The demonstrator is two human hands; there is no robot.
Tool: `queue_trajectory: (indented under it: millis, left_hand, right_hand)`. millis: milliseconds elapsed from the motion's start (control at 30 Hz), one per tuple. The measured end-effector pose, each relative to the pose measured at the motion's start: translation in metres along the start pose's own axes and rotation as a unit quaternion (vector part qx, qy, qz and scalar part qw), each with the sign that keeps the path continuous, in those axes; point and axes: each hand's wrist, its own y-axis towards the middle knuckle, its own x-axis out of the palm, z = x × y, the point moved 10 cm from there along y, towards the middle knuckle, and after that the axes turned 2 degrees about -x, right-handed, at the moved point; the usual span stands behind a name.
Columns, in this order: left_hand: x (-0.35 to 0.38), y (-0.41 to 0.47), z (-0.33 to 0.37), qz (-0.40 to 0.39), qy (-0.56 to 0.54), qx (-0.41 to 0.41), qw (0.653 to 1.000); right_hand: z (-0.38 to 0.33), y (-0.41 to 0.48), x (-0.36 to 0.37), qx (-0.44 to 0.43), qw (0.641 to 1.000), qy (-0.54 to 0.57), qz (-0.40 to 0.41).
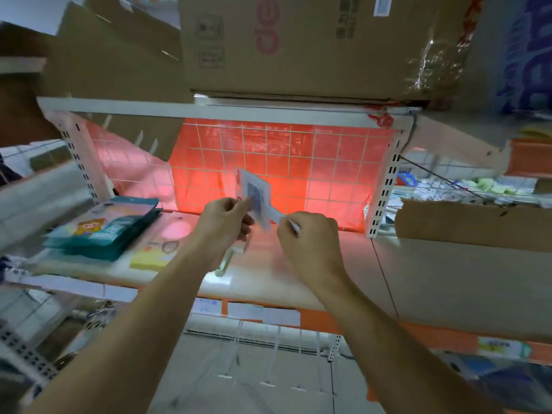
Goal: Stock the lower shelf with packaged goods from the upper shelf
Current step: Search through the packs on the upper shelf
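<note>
Shelving fills the view, and the pale shelf board (268, 282) in the middle serves as the landmark for everything else. Above the board, large brown cardboard boxes (298, 46) sit on an upper shelf, their tops cut off by the frame; one shows red lettering and crinkled clear tape. Behind the board stands a white wire grid (268, 162) over a glowing orange-red sheet. Both bare forearms reach up from the bottom edge and meet over the board's middle. On the board's left end lies a stack of teal glossy pouches (104, 231), blurred, with a yellow flat item (149, 259) just beside it; the print on both is unreadable. The left hand (221, 228) has its grip closed, thumb and fingers pinching the lower left edge of a small packet (254, 195), a flat, whitish, plastic-looking thing with a blue patch, held upright and slightly tilted above the board in front of the grid. The right hand (310, 243) is curled shut, pinching the packet's lower right corner, where a thin white edge shows between the fingertips. Motion blur softens the packet's print. Under the left hand a small pale object on the board is mostly hidden and cannot be made out.
</note>
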Motion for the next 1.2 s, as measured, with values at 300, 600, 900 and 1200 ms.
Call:
queue_trajectory:
  millis: [300, 600, 900, 1200]
  left_hand:
    - [-0.013, 0.029, -0.057, -0.003, 0.0, -0.106, 0.994]
    - [-0.018, 0.077, -0.074, -0.022, 0.002, -0.113, 0.993]
    - [-0.042, 0.122, -0.094, -0.058, 0.144, -0.098, 0.983]
    - [-0.063, 0.176, -0.121, -0.047, 0.372, 0.008, 0.927]
  right_hand:
    - [0.073, -0.01, 0.082, 0.288, 0.864, 0.411, -0.039]
    - [0.118, 0.026, 0.13, 0.344, 0.844, 0.395, -0.119]
    - [0.136, 0.055, 0.183, 0.359, 0.843, 0.377, -0.137]
    - [0.149, 0.051, 0.237, 0.421, 0.846, 0.309, -0.109]
